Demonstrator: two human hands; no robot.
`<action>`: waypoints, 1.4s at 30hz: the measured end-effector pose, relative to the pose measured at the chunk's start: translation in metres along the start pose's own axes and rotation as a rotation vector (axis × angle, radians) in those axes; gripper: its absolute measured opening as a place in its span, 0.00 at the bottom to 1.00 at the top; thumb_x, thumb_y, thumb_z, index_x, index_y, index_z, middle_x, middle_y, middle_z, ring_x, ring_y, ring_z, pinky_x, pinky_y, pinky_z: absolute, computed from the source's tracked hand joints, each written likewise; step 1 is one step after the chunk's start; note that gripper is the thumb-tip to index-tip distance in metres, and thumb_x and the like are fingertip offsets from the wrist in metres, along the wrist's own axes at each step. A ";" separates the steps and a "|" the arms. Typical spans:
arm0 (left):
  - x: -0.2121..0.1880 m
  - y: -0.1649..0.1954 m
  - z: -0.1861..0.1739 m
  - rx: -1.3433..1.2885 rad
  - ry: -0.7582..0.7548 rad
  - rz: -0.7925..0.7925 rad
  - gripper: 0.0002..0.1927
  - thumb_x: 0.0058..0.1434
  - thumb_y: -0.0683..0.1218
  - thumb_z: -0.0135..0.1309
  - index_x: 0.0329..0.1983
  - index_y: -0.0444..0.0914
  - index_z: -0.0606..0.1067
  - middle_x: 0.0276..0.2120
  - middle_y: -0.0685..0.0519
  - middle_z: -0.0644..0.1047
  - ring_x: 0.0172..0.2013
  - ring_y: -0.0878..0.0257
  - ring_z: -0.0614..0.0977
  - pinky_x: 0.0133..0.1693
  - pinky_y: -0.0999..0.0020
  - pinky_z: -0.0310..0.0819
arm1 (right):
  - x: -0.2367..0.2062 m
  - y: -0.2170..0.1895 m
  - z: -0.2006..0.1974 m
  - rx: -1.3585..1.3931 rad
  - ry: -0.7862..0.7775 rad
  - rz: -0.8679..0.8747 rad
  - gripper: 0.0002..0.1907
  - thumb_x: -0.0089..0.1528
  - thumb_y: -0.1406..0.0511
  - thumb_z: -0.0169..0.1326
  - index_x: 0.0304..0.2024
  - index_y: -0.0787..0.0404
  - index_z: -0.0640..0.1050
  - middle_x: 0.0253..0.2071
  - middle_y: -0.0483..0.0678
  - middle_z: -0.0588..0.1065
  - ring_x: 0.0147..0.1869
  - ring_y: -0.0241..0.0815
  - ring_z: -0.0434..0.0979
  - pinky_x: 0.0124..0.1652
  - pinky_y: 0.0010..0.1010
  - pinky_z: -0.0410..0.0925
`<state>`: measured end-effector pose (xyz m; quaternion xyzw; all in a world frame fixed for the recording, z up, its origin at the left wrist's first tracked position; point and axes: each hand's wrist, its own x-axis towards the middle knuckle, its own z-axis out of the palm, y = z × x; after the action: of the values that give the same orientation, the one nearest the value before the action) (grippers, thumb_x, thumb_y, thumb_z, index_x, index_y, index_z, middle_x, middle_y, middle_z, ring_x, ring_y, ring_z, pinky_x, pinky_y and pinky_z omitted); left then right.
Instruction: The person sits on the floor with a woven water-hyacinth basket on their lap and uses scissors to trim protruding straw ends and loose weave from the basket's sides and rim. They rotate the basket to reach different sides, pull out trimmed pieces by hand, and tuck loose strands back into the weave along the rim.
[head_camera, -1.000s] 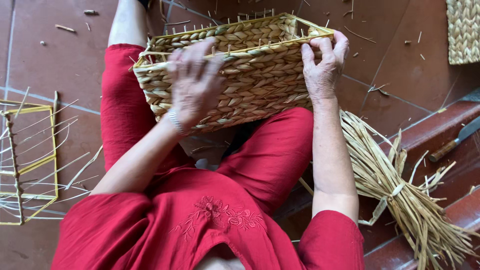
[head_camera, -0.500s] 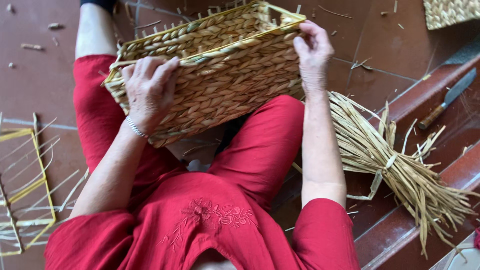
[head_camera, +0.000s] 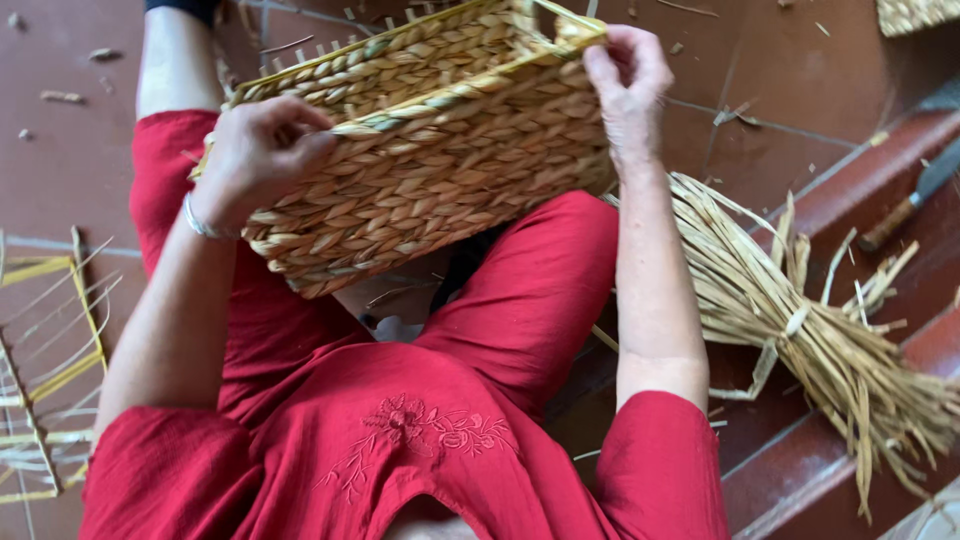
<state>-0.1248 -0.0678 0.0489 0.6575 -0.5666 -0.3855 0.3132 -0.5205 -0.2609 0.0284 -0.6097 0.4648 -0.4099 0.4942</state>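
A rectangular basket (head_camera: 440, 160) woven of tan dried straw rests tilted on my lap, over red trousers. My left hand (head_camera: 262, 150) grips its left corner and rim, fingers curled, a thin bracelet on the wrist. My right hand (head_camera: 628, 75) pinches the rim at the right corner, where loose strand ends stick up. Short uncut stakes poke out along the far rim.
A tied bundle of dried straw (head_camera: 800, 320) lies to my right on a red step. A knife with a wooden handle (head_camera: 905, 210) lies beyond it. A yellow wire frame (head_camera: 45, 370) with straw strands sits on the tiled floor at left. Another woven piece (head_camera: 915, 12) shows top right.
The basket has tipped and shifted left on my lap. My left hand slid from the side wall to the left corner and closed on it; my right hand stays at the right corner.
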 end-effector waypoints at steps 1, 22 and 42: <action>0.005 -0.004 -0.006 -0.038 -0.084 -0.042 0.10 0.66 0.47 0.64 0.46 0.37 0.82 0.29 0.57 0.78 0.30 0.74 0.75 0.33 0.75 0.72 | 0.001 -0.002 0.002 0.011 -0.001 -0.005 0.10 0.71 0.71 0.62 0.53 0.65 0.76 0.48 0.48 0.81 0.48 0.37 0.83 0.50 0.28 0.76; 0.046 -0.019 -0.021 0.116 -0.327 -0.060 0.15 0.56 0.50 0.65 0.40 0.36 0.84 0.30 0.47 0.83 0.29 0.60 0.84 0.37 0.63 0.79 | -0.016 -0.093 0.173 -0.632 -0.673 -0.432 0.16 0.60 0.68 0.64 0.51 0.61 0.81 0.41 0.44 0.81 0.46 0.44 0.77 0.58 0.45 0.61; 0.021 -0.031 -0.050 -0.019 -0.216 0.131 0.23 0.64 0.52 0.63 0.57 0.36 0.77 0.37 0.48 0.82 0.37 0.62 0.84 0.39 0.66 0.79 | -0.033 -0.109 0.113 -0.737 -0.212 -0.456 0.14 0.65 0.74 0.64 0.52 0.58 0.80 0.59 0.46 0.75 0.65 0.48 0.71 0.65 0.37 0.69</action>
<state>-0.0647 -0.0851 0.0444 0.5707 -0.6352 -0.4379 0.2811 -0.4022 -0.1949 0.1143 -0.8707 0.3800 -0.2507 0.1859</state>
